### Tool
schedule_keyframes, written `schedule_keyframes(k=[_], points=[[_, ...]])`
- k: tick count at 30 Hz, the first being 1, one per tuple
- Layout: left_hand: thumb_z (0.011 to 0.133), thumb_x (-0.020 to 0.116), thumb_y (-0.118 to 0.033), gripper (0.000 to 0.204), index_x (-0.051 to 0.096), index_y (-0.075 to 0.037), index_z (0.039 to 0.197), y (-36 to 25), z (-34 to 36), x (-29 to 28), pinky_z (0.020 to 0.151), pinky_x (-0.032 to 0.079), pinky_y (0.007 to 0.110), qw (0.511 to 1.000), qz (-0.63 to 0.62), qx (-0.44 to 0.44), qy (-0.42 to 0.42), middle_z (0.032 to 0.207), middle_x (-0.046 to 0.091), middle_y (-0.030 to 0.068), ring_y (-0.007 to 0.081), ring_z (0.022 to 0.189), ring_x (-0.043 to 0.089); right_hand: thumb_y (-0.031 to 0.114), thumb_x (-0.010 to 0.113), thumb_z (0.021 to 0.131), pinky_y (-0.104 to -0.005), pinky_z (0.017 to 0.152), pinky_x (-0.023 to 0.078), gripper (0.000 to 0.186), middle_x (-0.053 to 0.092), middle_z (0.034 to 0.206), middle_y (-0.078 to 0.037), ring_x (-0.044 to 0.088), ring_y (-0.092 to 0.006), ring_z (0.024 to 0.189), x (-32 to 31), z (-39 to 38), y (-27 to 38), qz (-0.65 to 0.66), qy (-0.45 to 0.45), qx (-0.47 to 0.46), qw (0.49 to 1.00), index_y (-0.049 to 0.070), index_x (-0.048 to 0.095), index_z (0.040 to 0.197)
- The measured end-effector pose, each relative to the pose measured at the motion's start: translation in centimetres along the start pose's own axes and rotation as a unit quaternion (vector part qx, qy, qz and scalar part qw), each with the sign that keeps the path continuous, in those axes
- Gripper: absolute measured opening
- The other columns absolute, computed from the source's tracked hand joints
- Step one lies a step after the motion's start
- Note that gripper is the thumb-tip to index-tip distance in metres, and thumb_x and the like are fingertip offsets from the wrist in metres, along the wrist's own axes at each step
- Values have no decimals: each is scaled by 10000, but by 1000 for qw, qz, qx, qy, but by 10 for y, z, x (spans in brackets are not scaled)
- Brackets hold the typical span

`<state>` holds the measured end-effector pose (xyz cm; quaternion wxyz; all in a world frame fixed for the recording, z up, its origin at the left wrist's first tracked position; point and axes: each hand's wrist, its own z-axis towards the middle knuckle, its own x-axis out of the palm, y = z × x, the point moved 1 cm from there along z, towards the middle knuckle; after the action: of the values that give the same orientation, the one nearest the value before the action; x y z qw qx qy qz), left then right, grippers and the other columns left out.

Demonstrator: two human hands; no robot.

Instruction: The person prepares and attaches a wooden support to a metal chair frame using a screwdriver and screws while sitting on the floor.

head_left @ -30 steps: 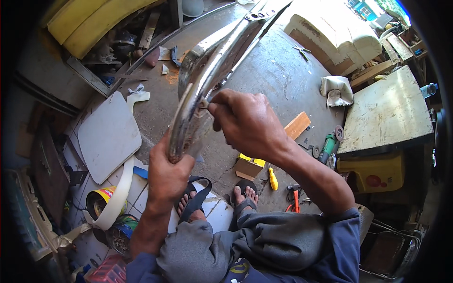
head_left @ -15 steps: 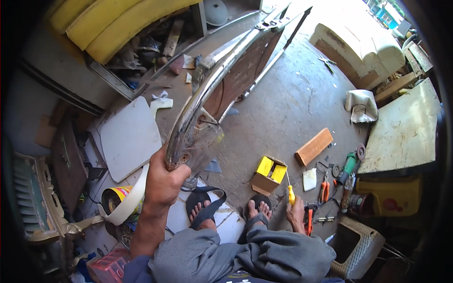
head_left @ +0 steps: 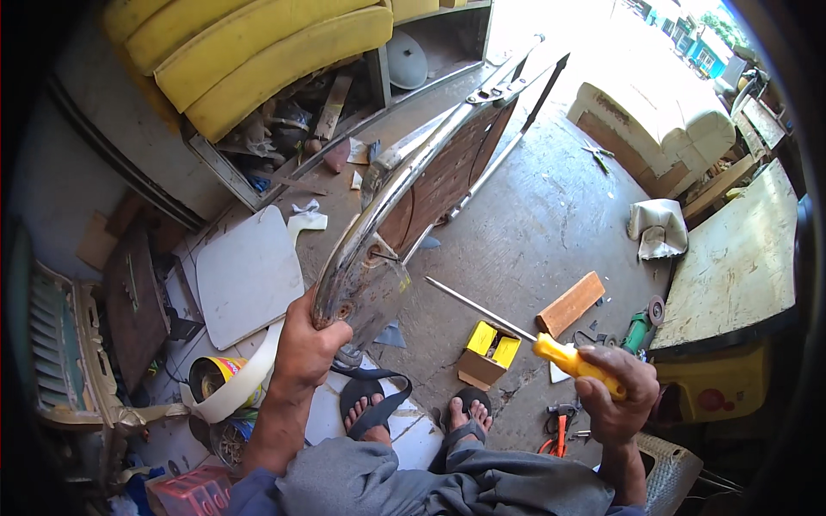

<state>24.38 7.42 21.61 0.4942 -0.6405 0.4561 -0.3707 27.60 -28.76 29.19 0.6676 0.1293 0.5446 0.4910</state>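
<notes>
My left hand (head_left: 311, 346) is wrapped round the near end of a worn chrome metal frame (head_left: 366, 225), which looks like part of a chair. The frame stretches away from me, and a brown panel (head_left: 449, 176) sits between its tubes. Its corner plate is rusty and has a screw hole. To the right, my right hand (head_left: 621, 391) holds a screwdriver (head_left: 576, 359) by its yellow handle. The long shaft points left and away, with its tip in the air near the frame, apart from it. Below the shaft stands an open yellow box (head_left: 489, 353) of small parts.
A wooden block (head_left: 571, 304), a green angle grinder (head_left: 637, 331) and orange-handled pliers (head_left: 561, 434) lie on the right. A white board (head_left: 249, 275) leans on the left above a tin (head_left: 225, 378). Yellow cushions (head_left: 275, 64) are stacked at the far left.
My right hand has lifted the screwdriver from low beside the pliers, up and to the right, and its shaft now points toward the frame. My left hand keeps its grip on the frame.
</notes>
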Motion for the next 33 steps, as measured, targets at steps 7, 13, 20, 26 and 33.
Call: schedule_keyframes(k=[7, 13, 20, 26, 33], points=[[644, 538, 86, 587, 605, 69, 1226, -1, 2, 3, 916, 479, 299, 1000, 0, 12, 10, 1074, 690, 95, 187, 980, 650, 136, 836, 781, -275, 625, 524, 335, 737, 838, -145, 690, -180, 661, 16, 22, 3, 9, -20, -34, 999, -8, 739, 1068], [693, 526, 45, 459, 644, 60, 1137, -2, 1, 5, 778, 464, 232, 999, -4, 33, -3, 922, 648, 34, 108, 822, 574, 132, 832, 792, -276, 657, 543, 321, 744, 858, -152, 720, -190, 707, 23, 24, 2, 19, -9, -27, 999, -10, 742, 1066], [641, 541, 89, 604, 603, 62, 1241, -2, 2, 2, 912, 465, 286, 1000, 10, 6, 7, 1079, 678, 78, 176, 979, 630, 131, 829, 798, -277, 656, 543, 316, 745, 849, -143, 718, -185, 697, 21, 29, 4, 13, -9, -14, 1000, -2, 748, 1072], [647, 544, 83, 586, 601, 72, 1230, 1, 3, 0, 927, 472, 303, 1000, 4, 5, 11, 1080, 686, 98, 191, 987, 643, 169, 840, 795, -282, 584, 525, 338, 731, 806, -107, 697, -154, 661, 3, 46, 10, -70, 81, -63, 992, 29, 757, 1092], [697, 522, 54, 463, 639, 58, 1145, -3, -1, 5, 707, 440, 215, 1000, 0, 29, -10, 881, 626, 7, 79, 759, 530, 325, 717, 934, -293, 514, 466, 347, 660, 665, -99, 601, -111, 531, -11, 83, 36, -6, 166, 86, 982, 10, 649, 1064]])
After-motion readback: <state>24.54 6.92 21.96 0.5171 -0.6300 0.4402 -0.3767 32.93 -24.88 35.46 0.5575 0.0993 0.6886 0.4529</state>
